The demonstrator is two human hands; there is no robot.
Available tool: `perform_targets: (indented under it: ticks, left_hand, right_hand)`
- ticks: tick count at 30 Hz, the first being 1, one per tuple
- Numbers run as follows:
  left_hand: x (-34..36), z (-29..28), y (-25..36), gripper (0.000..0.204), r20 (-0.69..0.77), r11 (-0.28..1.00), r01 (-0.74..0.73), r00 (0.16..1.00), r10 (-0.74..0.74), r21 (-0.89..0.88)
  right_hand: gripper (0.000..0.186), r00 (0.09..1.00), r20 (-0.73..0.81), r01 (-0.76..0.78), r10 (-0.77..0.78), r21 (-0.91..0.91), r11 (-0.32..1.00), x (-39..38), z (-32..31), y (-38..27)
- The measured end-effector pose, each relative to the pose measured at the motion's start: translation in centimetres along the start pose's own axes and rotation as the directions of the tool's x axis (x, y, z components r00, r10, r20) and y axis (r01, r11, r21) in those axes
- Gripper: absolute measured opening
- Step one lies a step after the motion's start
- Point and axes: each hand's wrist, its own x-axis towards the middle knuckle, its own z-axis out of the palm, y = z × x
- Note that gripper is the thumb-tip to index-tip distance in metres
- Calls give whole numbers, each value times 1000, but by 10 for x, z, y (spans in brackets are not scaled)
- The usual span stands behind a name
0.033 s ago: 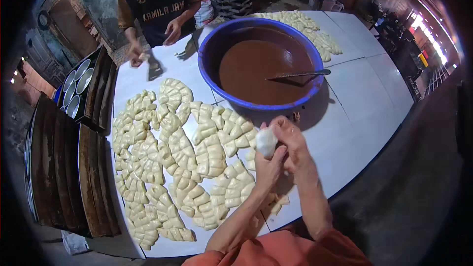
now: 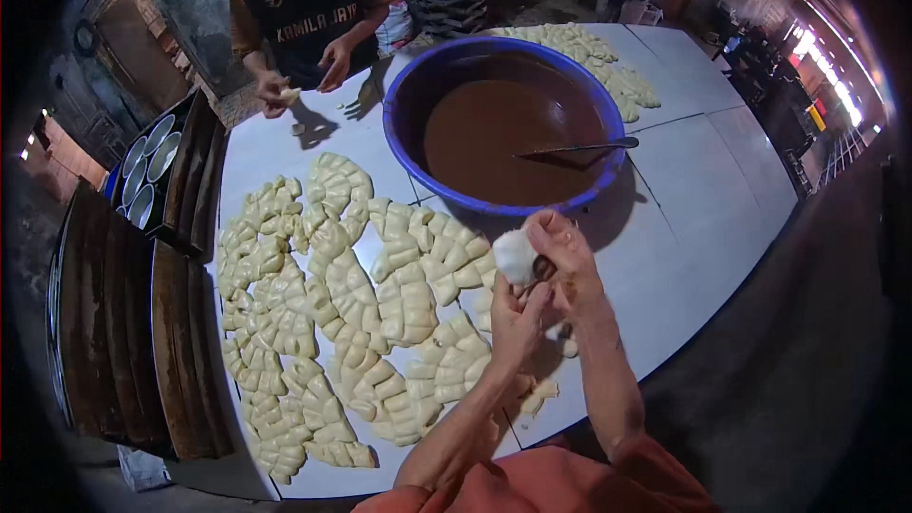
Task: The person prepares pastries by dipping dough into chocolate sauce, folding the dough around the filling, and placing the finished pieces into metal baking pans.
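Both hands meet over the table just in front of the blue basin (image 2: 503,204), holding a flattened piece of white dough (image 2: 514,256). My left hand (image 2: 518,316) grips it from below, fingers curled. My right hand (image 2: 568,261) pinches its right edge, where a dark brown spot shows that may be filling; the fingers partly hide it. Thick brown paste (image 2: 494,138) fills much of the basin, and a spoon (image 2: 579,145) leans in it with its handle on the right rim. Left of my hands lie many pale dough pieces (image 2: 404,304) in joined rows.
Across the table (image 2: 703,218) a person in a dark shirt (image 2: 313,0) handles a small bit of dough. More dough pieces (image 2: 608,62) lie behind the basin. Dark trays (image 2: 104,323) and round metal tins (image 2: 142,204) stand along the left. Dough scraps (image 2: 540,394) lie near my forearms.
The white dough in my hands looks wider and flatter, with a brown spot now showing beside it. My right hand has shifted slightly toward me. The other person's hand has moved a little right.
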Motion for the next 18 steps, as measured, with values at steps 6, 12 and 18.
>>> perform_targets:
  ticks: [6, 12, 18]
  left_hand:
    - [-14, -37, 12, 38, 4, 977, 191, 981, -192, 92]
    - [-18, -58, 19, 31, 31, 947, 271, 959, -280, 175]
    - [-13, -62, 22, 32, 22, 953, 270, 961, -275, 137]
  right_hand:
    - [23, 979, 140, 191, -150, -886, 423, 117, -33, -43]
    - [30, 887, 134, 211, 443, -969, -131, 147, -37, -23]
    - [24, 899, 192, 4, 392, -902, 432, 149, -22, -24]
